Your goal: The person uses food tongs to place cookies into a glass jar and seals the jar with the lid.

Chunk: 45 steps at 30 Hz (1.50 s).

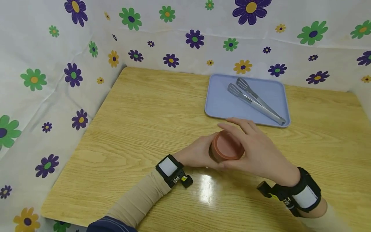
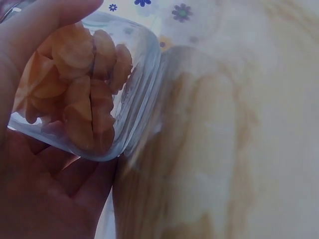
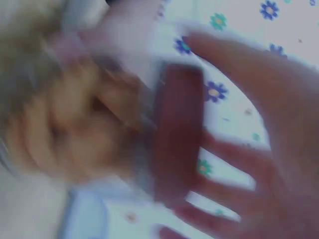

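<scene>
A glass jar with a reddish-brown lid (image 1: 229, 145) stands upright between both hands, near the middle of the table. Golden-brown cookies (image 2: 82, 94) show through its clear wall. My left hand (image 1: 200, 151) grips the jar's body, with the thumb on one side and the fingers around the other. From the right, my right hand (image 1: 255, 148) reaches over the lid, its thumb and fingers spread around the rim. The right wrist view is blurred, but fingertips show right at the lid (image 3: 179, 134).
Behind the hands, a light blue tray (image 1: 220, 103) lies on the wooden table (image 1: 139, 109). Metal tongs (image 1: 258, 103) rest on it, slotted ends pointing to the back left. A flower-print cloth (image 1: 185, 19) hangs along the back and left sides.
</scene>
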Tool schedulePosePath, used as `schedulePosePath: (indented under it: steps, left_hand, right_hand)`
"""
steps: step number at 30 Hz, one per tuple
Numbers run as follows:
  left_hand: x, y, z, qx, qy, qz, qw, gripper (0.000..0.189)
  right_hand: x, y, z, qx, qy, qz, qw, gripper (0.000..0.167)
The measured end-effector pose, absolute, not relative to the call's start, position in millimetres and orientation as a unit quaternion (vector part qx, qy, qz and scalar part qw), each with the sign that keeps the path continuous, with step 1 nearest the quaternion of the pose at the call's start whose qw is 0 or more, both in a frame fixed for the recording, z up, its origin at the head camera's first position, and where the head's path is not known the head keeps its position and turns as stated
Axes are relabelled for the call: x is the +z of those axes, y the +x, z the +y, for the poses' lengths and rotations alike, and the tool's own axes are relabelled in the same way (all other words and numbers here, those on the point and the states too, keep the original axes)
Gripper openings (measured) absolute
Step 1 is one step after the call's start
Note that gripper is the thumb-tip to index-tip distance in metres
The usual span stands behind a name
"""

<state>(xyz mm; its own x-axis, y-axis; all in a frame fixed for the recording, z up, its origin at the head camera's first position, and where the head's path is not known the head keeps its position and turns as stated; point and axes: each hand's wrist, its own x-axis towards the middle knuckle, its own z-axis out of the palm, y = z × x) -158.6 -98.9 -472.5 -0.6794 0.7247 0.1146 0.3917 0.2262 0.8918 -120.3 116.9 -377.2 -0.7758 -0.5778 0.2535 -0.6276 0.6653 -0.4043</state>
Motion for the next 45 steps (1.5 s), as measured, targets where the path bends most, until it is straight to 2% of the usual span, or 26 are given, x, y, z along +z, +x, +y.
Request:
schedulePosePath:
  steps: [11, 20, 30, 34, 37, 42, 45]
  left_hand:
    - [-473.6, -158.5, -97.5, 0.515, 0.360, 0.760, 0.168, 0.094]
    - [-472.9, -158.3, -97.9, 0.514, 0.352, 0.762, 0.178, 0.094]
    - [-471.8, -157.1, -100.0, 0.499, 0.337, 0.776, 0.188, 0.096]
    - [-472.1, -156.3, -98.8, 0.499, 0.341, 0.775, 0.187, 0.093]
    - [-473.0, -156.3, -97.3, 0.505, 0.347, 0.769, 0.182, 0.092]
    - [-473.7, -157.1, -96.4, 0.516, 0.355, 0.760, 0.175, 0.094]
    - [-473.7, -157.3, -97.2, 0.518, 0.356, 0.757, 0.177, 0.094]
  right_hand:
    - [-366.4, -134.9, 126.3, 0.206, 0.405, -0.891, 0.008, 0.082]
    - [-354.3, -147.7, 129.6, 0.229, 0.452, -0.856, -0.105, 0.077]
    - [-351.7, -163.5, 137.6, 0.259, 0.481, -0.810, -0.214, 0.084]
    - [-351.2, -160.1, 134.1, 0.253, 0.467, -0.823, -0.201, 0.082]
    - [-351.9, -151.6, 128.2, 0.227, 0.439, -0.857, -0.148, 0.077]
    - [-356.4, -135.8, 118.8, 0.173, 0.358, -0.915, -0.066, 0.085]
    - [-359.8, -129.8, 115.3, 0.154, 0.337, -0.928, -0.032, 0.083]
